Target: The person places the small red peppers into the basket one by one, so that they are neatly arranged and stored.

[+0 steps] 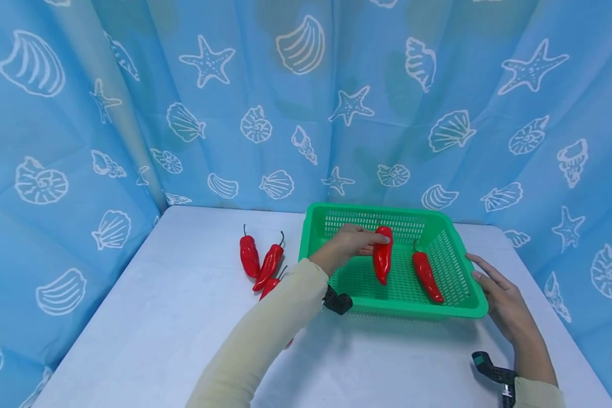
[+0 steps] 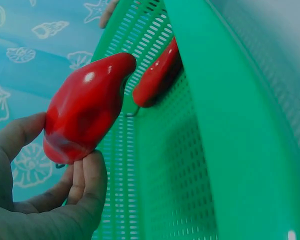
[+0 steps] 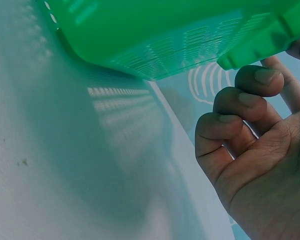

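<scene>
My left hand pinches a glossy red chili pepper between thumb and fingers, above the floor of a green plastic basket. The left wrist view shows this held pepper close up, its thick end at the fingertips. A second red pepper lies inside the basket, towards its right wall. On the basket's right rim, my right hand holds the edge with thumb and index finger. Its other fingers curl below the rim in the right wrist view.
Left of the basket, several red peppers lie on the white table, among them one pepper beside another. My left sleeve partly covers more of them. A blue shell-patterned curtain stands behind and at both sides.
</scene>
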A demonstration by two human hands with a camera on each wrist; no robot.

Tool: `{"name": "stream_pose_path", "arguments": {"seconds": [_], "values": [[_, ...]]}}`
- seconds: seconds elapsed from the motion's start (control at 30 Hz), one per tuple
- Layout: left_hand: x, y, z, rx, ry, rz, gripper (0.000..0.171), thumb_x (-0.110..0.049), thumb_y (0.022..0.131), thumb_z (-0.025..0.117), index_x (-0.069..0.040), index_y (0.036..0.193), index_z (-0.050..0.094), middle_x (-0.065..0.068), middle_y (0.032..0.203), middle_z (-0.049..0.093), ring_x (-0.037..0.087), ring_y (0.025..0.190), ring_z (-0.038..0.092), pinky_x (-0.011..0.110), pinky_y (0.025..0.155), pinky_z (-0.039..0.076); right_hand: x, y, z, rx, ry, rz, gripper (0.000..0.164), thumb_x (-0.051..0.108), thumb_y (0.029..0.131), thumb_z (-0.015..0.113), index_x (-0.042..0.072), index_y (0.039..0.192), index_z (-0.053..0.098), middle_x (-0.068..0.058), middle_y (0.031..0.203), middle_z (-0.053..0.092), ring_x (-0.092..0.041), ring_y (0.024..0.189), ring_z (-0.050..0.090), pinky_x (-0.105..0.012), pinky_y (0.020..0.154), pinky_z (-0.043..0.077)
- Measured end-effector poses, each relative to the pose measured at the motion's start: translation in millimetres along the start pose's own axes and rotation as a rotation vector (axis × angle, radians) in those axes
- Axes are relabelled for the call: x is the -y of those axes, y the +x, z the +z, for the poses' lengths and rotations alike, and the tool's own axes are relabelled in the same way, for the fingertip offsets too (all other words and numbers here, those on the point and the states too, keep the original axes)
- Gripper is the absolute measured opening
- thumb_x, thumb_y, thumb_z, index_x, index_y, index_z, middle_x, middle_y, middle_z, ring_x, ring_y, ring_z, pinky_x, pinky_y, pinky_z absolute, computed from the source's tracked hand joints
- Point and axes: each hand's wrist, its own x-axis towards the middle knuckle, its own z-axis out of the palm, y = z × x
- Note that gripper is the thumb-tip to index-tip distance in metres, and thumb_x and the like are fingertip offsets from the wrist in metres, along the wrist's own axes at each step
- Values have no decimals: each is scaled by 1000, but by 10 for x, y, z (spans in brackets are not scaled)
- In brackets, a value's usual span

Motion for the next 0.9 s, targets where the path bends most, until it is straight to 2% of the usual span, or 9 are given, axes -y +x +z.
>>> {"name": "stream_pose_path", "arguments": {"seconds": [0.13, 0.3, 0.5, 0.57, 0.77, 0.9], "values": [[-10, 24, 67, 8, -10, -22, 31, -18, 85, 81, -2, 106, 66, 4, 89, 70, 19, 82, 70, 29, 79, 58, -1, -8, 6, 11, 15, -1, 57, 42, 102, 56, 35, 155, 37, 22, 120, 52, 2, 95, 65, -20, 76, 56], [-44, 44, 128, -22, 13, -48, 24, -19, 85, 80, -5, 97, 66, 5, 83, 71, 19, 78, 71, 27, 76, 58, 14, -4, 18, 13, 23, -10, 56, 41, 102, 56, 34, 154, 39, 19, 120, 57, 0, 94, 66, -20, 76, 56], [-30, 82, 210, -47, 23, -87, 28, -21, 85, 81, -5, 101, 66, 4, 83, 71, 20, 81, 71, 39, 95, 53, 8, -6, 3, 5, 12, -20, 55, 40, 102, 56, 35, 154, 40, 22, 118, 58, 0, 93, 66, -19, 74, 55], [-13, 107, 253, -45, 15, -93, 27, -21, 85, 81, -4, 100, 66, 4, 83, 70, 21, 81, 71, 40, 97, 52, 6, -4, -4, 1, 15, -22, 55, 40, 102, 56, 34, 154, 39, 22, 118, 58, 0, 93, 66, -19, 74, 55], [33, 185, 371, -57, 4, -112, 23, -16, 85, 81, -3, 95, 65, 6, 81, 69, 21, 80, 71, 31, 83, 57, 12, -23, 3, -6, 19, -11, 57, 40, 102, 57, 33, 155, 38, 23, 116, 60, 0, 94, 66, -18, 74, 54], [43, 215, 415, -61, 5, -140, 23, -15, 84, 81, -4, 94, 64, 6, 81, 68, 21, 80, 71, 29, 79, 58, 17, -49, 20, -18, 17, -8, 57, 41, 101, 58, 33, 154, 39, 25, 112, 62, 0, 93, 67, -19, 74, 55]]}}
